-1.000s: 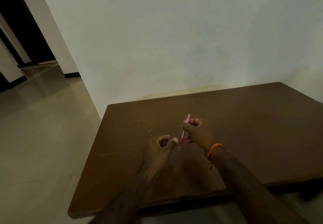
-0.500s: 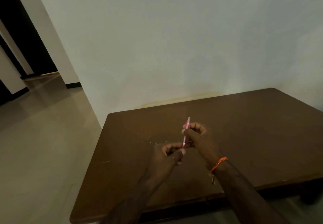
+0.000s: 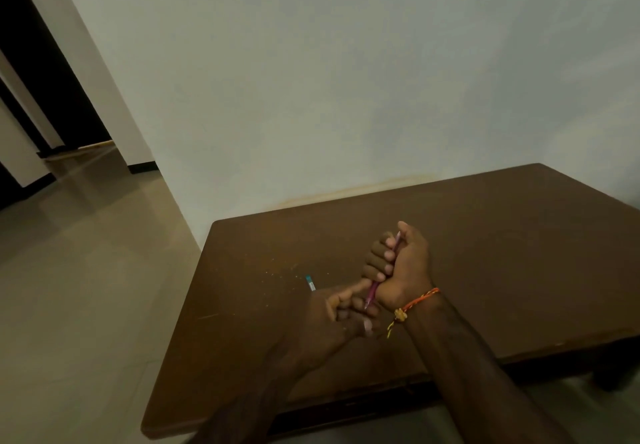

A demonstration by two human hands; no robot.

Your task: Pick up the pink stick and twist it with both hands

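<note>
My right hand [image 3: 398,270] grips a pink pen [image 3: 372,290] in a fist above the brown table [image 3: 502,253]. The pen stands nearly upright, its top end poking out by the thumb. My left hand [image 3: 349,312] sits just below and to the left, its fingers curled at the pen's lower tip and the index finger stretched toward my right hand. I cannot make out whether the left fingers hold the tip or anything else. An orange thread bracelet [image 3: 414,304] circles my right wrist.
A small teal-and-white piece [image 3: 310,283] lies on the table just left of my hands, with pale specks scattered near it. A white wall backs the table. Beige floor and a dark doorway [image 3: 41,79] lie to the left.
My right hand has turned from a fingertip hold into a full fist round the pen. My left hand has shifted right under the pen's tip, uncovering the teal-and-white piece.
</note>
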